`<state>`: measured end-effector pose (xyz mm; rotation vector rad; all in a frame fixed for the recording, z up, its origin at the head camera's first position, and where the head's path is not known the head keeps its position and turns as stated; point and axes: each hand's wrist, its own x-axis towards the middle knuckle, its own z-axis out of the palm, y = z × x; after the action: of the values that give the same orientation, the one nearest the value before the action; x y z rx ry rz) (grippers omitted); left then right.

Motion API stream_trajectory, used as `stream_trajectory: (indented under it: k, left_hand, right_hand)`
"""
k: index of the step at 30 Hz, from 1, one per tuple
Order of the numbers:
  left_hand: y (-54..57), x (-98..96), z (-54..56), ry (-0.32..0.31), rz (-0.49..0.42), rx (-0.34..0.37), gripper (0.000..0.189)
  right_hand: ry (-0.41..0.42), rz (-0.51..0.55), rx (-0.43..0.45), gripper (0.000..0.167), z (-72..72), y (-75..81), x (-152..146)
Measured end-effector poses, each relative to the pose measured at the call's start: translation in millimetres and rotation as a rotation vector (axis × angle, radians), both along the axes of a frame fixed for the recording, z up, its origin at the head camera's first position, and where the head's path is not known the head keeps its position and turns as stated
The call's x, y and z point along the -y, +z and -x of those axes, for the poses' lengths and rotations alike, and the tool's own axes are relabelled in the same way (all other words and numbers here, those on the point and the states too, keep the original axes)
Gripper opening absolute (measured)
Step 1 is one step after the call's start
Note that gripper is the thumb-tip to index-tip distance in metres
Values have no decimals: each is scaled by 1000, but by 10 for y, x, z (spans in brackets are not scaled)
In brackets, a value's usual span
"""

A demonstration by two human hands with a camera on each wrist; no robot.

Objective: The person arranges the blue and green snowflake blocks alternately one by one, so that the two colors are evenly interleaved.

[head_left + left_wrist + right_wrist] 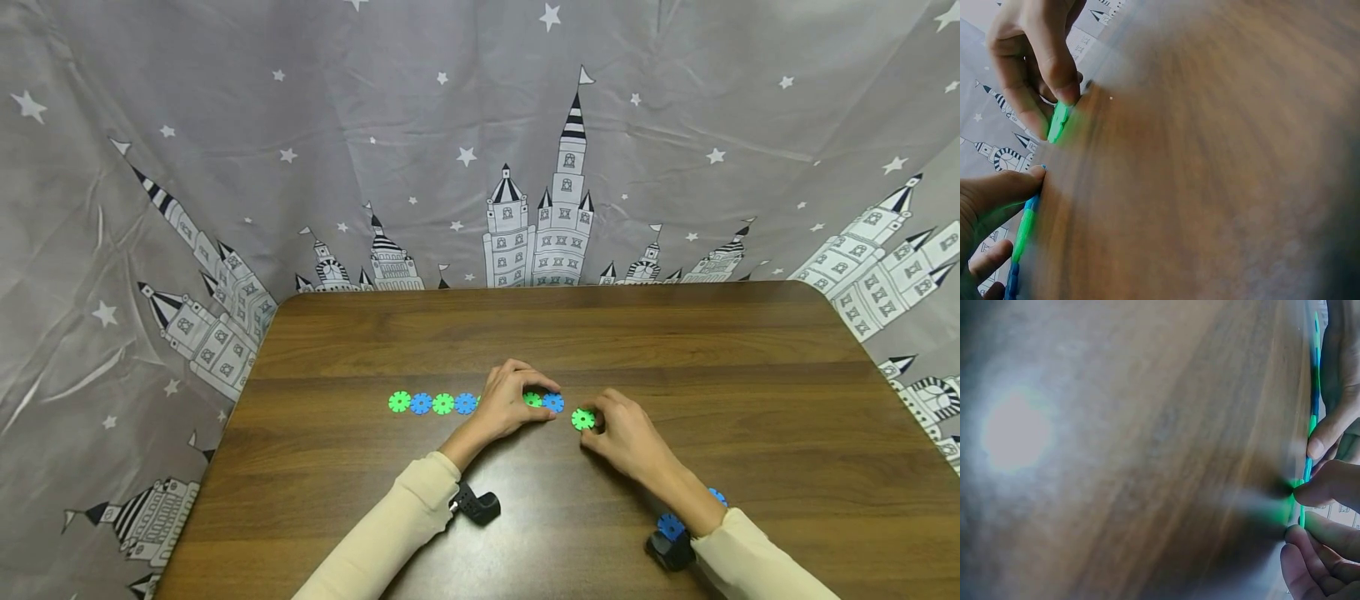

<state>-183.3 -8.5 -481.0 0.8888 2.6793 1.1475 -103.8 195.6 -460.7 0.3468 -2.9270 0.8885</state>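
A row of flat notched plastic discs, alternating green (400, 402) and blue (421, 403), runs across the table. My left hand (512, 402) arches over the row and hides part of it. Its thumb and index finger pinch the edges of the blue disc (553, 402) at the row's right end. Just right of that end, my right hand (626, 435) holds a green disc (582, 419) between thumb and fingers. In the left wrist view this green disc (1058, 123) is tilted on edge, a small gap away from the row.
Two more blue discs (671, 526) lie near my right wrist, partly covered by the forearm and the black wrist camera (670, 551). The brown wooden table (337, 342) ends at a grey curtain (360, 108) printed with castles and stars.
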Motion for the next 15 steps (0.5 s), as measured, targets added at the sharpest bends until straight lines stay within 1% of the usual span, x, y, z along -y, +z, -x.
stream_trajectory:
  k: [8,15]
  left_hand:
    - [6,3,0,-5,-1,1,34]
    - [1,0,4,-8,-1,2,33]
  right_hand:
    - [-3,12,3,29,65,10,18]
    - [-5,16,25,30,102,9,39]
